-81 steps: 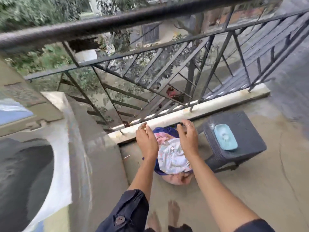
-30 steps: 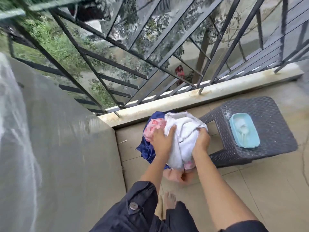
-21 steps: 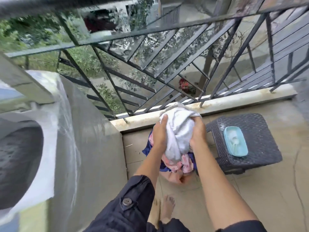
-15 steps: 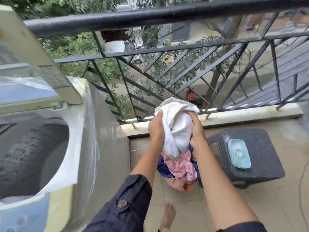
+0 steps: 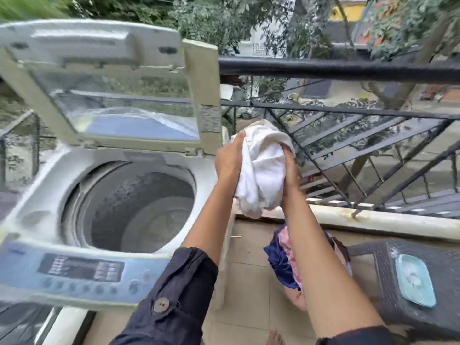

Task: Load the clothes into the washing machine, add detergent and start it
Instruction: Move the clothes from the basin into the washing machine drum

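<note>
We've lifted the crumpled white cloth bundle (image 5: 263, 168) beside the open cream washing machine (image 5: 37, 195); left hand (image 5: 229, 161), right hand (image 5: 290, 173) clamp its sides.

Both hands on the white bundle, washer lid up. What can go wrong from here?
1. The white bundle, gripped by the left hand and right hand, hangs beside the drum, not over it; a loose fold might drop on the floor or through the railing.
2. The raised lid stands close to the left hand; a bump might knock it shut.

Both hands (image 5: 230, 163) have lifted the white cloth (image 5: 262, 170) off the pile, beside the washer (image 5: 44, 195).
</note>
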{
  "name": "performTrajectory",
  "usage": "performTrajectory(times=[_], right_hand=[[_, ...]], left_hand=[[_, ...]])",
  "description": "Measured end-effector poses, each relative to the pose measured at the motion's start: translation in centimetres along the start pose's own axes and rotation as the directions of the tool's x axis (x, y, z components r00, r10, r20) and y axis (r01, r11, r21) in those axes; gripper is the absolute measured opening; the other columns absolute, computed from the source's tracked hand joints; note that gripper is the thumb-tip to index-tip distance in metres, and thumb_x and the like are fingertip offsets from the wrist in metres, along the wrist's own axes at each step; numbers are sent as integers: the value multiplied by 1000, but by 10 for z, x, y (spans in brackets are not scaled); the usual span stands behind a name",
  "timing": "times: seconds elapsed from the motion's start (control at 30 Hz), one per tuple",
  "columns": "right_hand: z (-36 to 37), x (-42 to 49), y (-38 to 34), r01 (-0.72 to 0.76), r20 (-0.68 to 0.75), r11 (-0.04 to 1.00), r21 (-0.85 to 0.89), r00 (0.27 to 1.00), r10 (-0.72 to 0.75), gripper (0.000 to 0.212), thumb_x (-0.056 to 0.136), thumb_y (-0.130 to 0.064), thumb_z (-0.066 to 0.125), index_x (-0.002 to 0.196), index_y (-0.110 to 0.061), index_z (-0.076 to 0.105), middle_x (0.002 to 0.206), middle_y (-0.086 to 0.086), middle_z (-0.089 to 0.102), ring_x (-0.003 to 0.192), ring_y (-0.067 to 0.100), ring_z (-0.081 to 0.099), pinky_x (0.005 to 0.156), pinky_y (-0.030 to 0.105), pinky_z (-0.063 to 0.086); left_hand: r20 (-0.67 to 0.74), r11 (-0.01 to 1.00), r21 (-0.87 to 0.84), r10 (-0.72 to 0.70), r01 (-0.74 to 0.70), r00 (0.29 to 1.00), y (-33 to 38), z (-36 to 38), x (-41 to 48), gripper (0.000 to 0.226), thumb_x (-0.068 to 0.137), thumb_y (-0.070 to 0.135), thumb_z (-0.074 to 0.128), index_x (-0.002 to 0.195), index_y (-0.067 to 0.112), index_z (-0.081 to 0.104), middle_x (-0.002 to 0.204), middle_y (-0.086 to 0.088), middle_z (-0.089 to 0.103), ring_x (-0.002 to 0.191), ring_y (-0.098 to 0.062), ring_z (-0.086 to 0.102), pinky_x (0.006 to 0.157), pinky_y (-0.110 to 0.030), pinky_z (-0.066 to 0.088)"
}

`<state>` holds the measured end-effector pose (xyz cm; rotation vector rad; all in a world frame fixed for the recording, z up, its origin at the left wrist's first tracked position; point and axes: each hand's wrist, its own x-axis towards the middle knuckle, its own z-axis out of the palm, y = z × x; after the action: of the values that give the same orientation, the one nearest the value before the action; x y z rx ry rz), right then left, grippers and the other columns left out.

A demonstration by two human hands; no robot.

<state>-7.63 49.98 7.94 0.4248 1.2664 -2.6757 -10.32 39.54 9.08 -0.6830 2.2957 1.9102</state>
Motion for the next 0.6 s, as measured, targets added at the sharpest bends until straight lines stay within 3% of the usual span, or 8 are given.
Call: performTrajectory(times=[0.07, 0.17, 0.27, 0.37, 0.47, 0.6], right_hand=[[39, 4, 17, -3, 22, 1000, -10, 1000, 3, 39, 101, -30, 23, 89, -12, 55, 70, 1, 70, 70, 10, 66, 62, 17, 54], [88, 9, 43, 8, 42, 999, -54, 999, -6, 36, 103, -20, 24, 83, -12, 54, 60, -4, 66, 62, 6, 63, 49, 10, 50], [127, 14, 78, -14, 50, 994, -108, 999, 19, 33, 103, -20, 27, 85, -14, 54, 72, -1, 60, 51, -1, 63, 46, 10, 48], [153, 28, 122, -128, 71, 975, -182, 987, 143, 33, 100, -35, 33, 95, -14, 59, 79, 1, 71, 81, 11, 64, 67, 19, 55], [168, 41, 156, -228, 47, 915, -333, 965, 257, 52, 90, -49, 49, 118, -7, 61, 112, 14, 67, 108, 26, 62, 98, 38, 48], [169, 48, 187, -336, -49, 852, -402, 937, 347, 55, 80, -51, 58, 116, -10, 65, 117, 12, 68, 108, 28, 64, 99, 43, 48]], left_hand=[[-47, 1000, -21, -5, 4, 999, 4, -42, 12, 67, 89, 54, 49, 124, -2, 57, 129, -20, 57, 119, -31, 54, 101, -36, 42], [-91, 997, -68, -33, 27, 995, 2, -99, 29, 68, 85, 56, 53, 121, -1, 58, 126, -17, 60, 115, -30, 57, 91, -35, 45], [-149, 998, -57, -31, 22, 988, -6, -152, 44, 67, 84, 59, 52, 117, 1, 62, 122, -16, 63, 112, -30, 58, 94, -37, 46], [-216, 1000, -17, -8, 4, 976, -24, -198, 56, 62, 87, 58, 49, 107, 1, 65, 112, -15, 65, 106, -31, 59, 86, -35, 46], [-261, 1000, 15, 2, 2, 965, -52, -228, 62, 48, 90, 53, 47, 91, 7, 59, 94, -9, 60, 92, -27, 56, 74, -30, 35], [-281, 997, -40, -80, 71, 957, -88, -246, 68, 48, 88, 51, 50, 111, 9, 56, 116, -10, 63, 108, -28, 56, 84, -32, 38]])
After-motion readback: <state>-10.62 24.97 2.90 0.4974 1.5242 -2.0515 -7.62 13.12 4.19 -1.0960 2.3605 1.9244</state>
